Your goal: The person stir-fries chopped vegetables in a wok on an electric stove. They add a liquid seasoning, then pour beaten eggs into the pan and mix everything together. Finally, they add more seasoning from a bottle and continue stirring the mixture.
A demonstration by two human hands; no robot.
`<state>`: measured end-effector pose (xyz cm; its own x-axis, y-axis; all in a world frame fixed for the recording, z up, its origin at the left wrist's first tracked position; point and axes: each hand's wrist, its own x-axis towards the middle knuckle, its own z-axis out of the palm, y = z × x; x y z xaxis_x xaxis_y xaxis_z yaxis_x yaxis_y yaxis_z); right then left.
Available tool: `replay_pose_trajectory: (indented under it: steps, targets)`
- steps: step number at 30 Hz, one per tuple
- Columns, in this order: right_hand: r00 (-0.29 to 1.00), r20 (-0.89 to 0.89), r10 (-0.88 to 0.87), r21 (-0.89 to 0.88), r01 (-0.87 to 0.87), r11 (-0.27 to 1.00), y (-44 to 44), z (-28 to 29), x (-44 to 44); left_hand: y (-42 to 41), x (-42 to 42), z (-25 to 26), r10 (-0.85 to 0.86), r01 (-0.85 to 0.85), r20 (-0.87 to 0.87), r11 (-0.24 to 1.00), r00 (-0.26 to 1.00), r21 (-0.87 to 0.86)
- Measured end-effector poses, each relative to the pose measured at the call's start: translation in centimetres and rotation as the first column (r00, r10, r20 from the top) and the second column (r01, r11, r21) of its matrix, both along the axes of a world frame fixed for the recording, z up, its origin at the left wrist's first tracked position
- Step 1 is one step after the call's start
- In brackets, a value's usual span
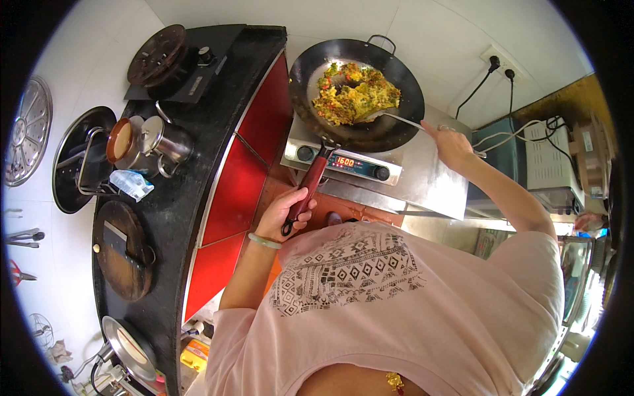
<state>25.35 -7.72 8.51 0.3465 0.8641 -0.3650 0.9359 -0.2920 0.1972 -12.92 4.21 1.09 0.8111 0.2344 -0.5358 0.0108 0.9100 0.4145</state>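
Note:
My left hand (pixel 290 208) grips the red handle (pixel 317 173) of a dark wok (pixel 307 106), near the handle's black end loop. In the wok lies a broken-up yellow egg mixture (pixel 374 96) with green and red bits, browned in places. My right hand (pixel 450 146) is shut on the handle of a metal spatula (pixel 403 121). The spatula's blade rests at the lower edge of the egg, partly under it. Beneath the wok stands an induction cooker (pixel 346 161) with a lit red display and two knobs.
On the black counter (pixel 198 128) at left are a steel pot (pixel 173 143), a plastic packet (pixel 131 185) and a round chopping board (pixel 143 284) bearing a cleaver (pixel 115 236). A second cooktop (pixel 163 59) stands farther back. Power cords (pixel 475 91) hang from the wall socket at right.

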Motion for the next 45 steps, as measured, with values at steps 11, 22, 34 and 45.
replay_pose_trajectory:
  steps: [11, 22, 34, 45]
  targets:
    - [0.999, 0.016, 0.052, 0.316, -0.054, 0.947, 11.0, -3.1, -0.8, -0.1, 0.1, 0.1, 0.030, -0.030, -0.013, 0.999, 0.999, -0.018]
    - [0.986, -0.166, 0.030, 0.311, 0.024, 0.950, 9.0, -5.6, 1.4, -0.2, 0.1, 0.2, 0.034, -0.034, 0.018, 0.999, 0.999, -0.017]
    - [0.426, -0.850, -0.310, -0.109, 0.434, 0.894, 12.4, 0.5, 6.8, -0.1, 0.1, 0.3, 0.031, -0.030, 0.014, 0.999, 0.999, -0.041]
    - [0.284, -0.796, -0.535, -0.405, 0.408, 0.819, 13.8, -2.4, 9.9, 0.1, 0.2, 0.5, 0.017, -0.017, -0.012, 1.000, 1.000, -0.023]
